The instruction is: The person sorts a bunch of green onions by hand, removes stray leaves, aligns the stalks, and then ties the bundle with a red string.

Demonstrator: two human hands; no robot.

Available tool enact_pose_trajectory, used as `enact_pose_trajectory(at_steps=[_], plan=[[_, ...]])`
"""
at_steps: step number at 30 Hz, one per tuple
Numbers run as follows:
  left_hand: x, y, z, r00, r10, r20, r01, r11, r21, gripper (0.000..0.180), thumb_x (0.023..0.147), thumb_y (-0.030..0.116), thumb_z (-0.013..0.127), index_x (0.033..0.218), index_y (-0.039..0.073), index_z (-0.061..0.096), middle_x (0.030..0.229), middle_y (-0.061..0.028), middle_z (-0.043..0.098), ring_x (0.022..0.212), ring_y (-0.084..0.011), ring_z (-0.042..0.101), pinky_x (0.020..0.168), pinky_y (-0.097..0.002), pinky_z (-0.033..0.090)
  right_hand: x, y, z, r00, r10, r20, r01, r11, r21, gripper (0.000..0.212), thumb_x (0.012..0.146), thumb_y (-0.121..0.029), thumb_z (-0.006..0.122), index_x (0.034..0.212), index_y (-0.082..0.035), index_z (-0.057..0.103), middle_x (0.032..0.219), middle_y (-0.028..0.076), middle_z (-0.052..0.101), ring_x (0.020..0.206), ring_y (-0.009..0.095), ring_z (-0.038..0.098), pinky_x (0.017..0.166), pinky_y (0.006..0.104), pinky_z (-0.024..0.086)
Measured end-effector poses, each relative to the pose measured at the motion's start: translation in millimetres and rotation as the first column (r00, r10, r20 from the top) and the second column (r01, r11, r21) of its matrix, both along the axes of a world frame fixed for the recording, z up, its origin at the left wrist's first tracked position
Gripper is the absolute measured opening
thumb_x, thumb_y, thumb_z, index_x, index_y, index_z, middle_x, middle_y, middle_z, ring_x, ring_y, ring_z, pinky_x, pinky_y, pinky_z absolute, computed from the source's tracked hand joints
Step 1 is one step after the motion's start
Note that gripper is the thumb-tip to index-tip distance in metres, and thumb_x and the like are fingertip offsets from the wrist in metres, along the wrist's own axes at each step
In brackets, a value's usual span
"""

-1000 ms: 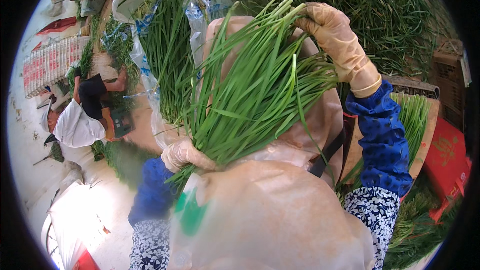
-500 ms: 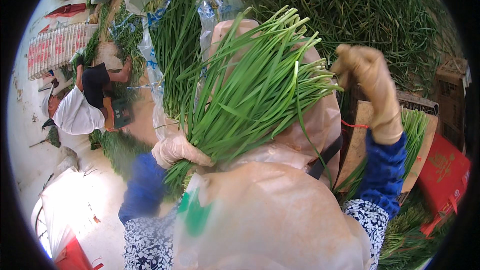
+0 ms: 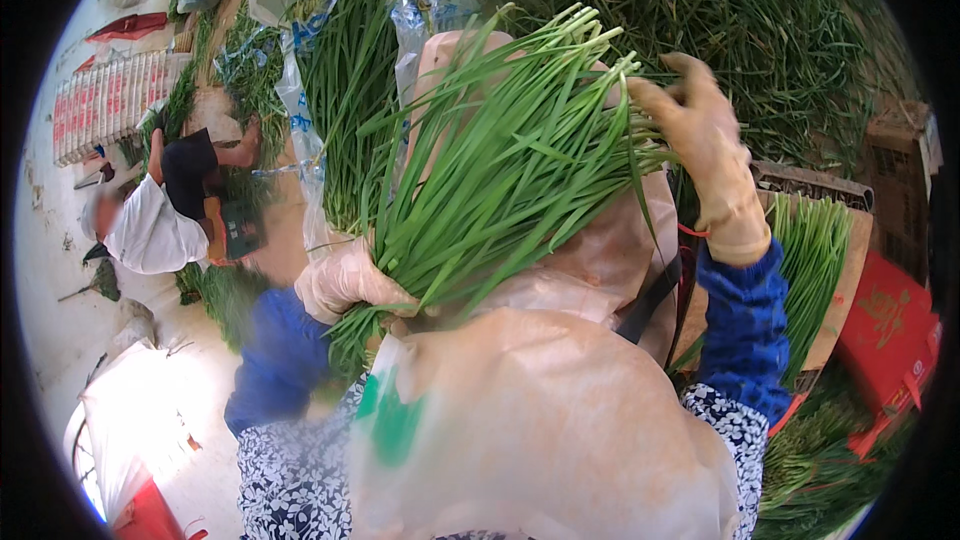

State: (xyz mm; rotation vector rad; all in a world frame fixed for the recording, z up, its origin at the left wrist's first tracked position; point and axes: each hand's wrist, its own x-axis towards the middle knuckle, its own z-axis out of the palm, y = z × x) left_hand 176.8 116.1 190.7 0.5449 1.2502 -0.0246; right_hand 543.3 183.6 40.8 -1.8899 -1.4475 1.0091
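Note:
A thick bundle of garlic chives lies slanted across my lap, pale stem ends up and to the right, green leaf tips down and to the left. My left hand, in a pale glove, is closed round the leaf end. At the stem ends is my right hand, in a tan rubber glove, fingers apart; its tips are beside or touching the outermost stems. One loose blade hangs down below the stem ends. Beneath the bundle, a pinkish plastic sheet and a whitish apron cover my lap.
A clear plastic bag of chives stands left of the bundle. Loose chives are heaped at the far right. At right are a wooden tray of aligned chives and a red bag. A person sits bent over at left.
My right hand has swung left to the stem ends, its fingers spreading. The loose blade has shifted right. My left hand keeps its hold on the bundle.

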Motion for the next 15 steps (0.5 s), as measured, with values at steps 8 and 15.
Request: enact_pose_trajectory(at_steps=[8, 15], plan=[[12, 16, 8, 0.997, 0.016, 0.070, -0.024, 0.993, 0.113, 0.067, 0.065, -0.008, 0.079, 0.130, 0.000, 0.062, 0.115, -0.0109, 0.071, 0.099, -0.0194, 0.069, 0.085, -0.0345, 0.056, 21, -99, 4, 0.938, 0.011, -0.348, -0.085, 0.977, -0.197, 0.066, 0.092, -0.064, 0.063, 0.101, 0.001, 0.069, 0.077, 0.009, 0.065, 0.074, 0.019, 0.061, 0.069, 0.0359, 0.049], [19, 36, 14, 0.959, -0.282, 0.042, 0.256, 0.917, 0.307, 0.067, 0.068, -0.005, 0.078, 0.133, -0.001, 0.060, 0.121, -0.0091, 0.069, 0.107, -0.0154, 0.063, 0.093, -0.0315, 0.052, 12, -112, 2, 0.843, -0.314, -0.436, 0.313, 0.947, -0.078, 0.060, 0.097, -0.053, 0.063, 0.129, -0.002, 0.058, 0.106, 0.011, 0.067, 0.087, 0.014, 0.061, 0.075, 0.0264, 0.048]])
